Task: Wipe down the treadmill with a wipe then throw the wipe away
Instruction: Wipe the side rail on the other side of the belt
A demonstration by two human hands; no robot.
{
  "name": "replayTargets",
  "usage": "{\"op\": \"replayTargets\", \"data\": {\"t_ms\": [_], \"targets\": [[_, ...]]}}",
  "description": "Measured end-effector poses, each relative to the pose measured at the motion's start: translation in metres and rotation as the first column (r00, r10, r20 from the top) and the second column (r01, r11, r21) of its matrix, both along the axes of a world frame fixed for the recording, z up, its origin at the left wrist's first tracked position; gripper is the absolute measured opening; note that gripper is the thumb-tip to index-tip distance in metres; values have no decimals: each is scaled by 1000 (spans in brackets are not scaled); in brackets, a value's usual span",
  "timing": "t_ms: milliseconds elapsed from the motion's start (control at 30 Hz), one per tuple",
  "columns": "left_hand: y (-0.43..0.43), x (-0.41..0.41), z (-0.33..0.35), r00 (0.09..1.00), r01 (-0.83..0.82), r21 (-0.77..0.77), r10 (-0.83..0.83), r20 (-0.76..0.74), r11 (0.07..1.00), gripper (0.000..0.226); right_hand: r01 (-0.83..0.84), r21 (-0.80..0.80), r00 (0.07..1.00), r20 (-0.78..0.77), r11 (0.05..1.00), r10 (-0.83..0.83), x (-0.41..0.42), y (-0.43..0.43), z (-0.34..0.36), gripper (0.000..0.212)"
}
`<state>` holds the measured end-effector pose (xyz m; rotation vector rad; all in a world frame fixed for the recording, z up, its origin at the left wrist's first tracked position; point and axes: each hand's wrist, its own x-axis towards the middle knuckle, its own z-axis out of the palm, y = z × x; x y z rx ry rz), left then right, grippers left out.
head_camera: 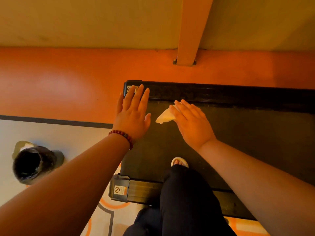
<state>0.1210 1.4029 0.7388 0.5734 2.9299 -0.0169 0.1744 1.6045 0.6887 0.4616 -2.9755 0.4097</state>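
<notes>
Head view. Wipe (164, 116): white, crumpled, on the treadmill (255, 142) belt, under the fingertips of the right hand (190, 121), which presses flat with fingers straight. Left hand (132, 114): just left of the wipe, flat, fingers spread over the far rail's end. Bin (32, 165): black-lined, on the floor, well left of both hands.
</notes>
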Motion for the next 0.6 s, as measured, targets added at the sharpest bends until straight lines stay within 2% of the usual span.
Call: {"op": "replayTargets", "data": {"t_ms": [233,367,433,600], "targets": [[-29,39,-87,998,3,2,-3,-65,1000,73,34,26,998,-55,999,-32,34,-27,-77,63],[-55,77,-124,995,2,0,-2,-100,1000,73,51,43,993,-110,998,-46,54,-49,-104,54],[-69,97,-130,992,6,22,-3,-124,1000,72,77,31,990,-120,997,-73,65,-61,-106,52],[-99,147,-117,994,15,48,-9,-108,999,72,116,24,993,-30,993,-115,115,-90,-90,52]]}}
